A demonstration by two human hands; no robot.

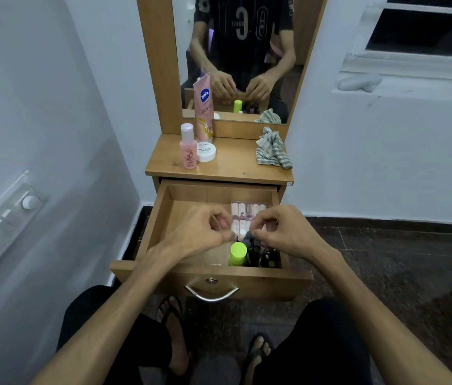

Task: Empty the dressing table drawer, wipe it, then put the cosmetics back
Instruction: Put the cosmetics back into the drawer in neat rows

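Wooden drawer point(163, 218) open, left half bare

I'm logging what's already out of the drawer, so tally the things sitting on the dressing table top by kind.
Bottle: 1, the pink bottle
Tube: 1, the pink tube
Jar: 1, the white jar
Cloth: 1, the striped cloth
Total: 4
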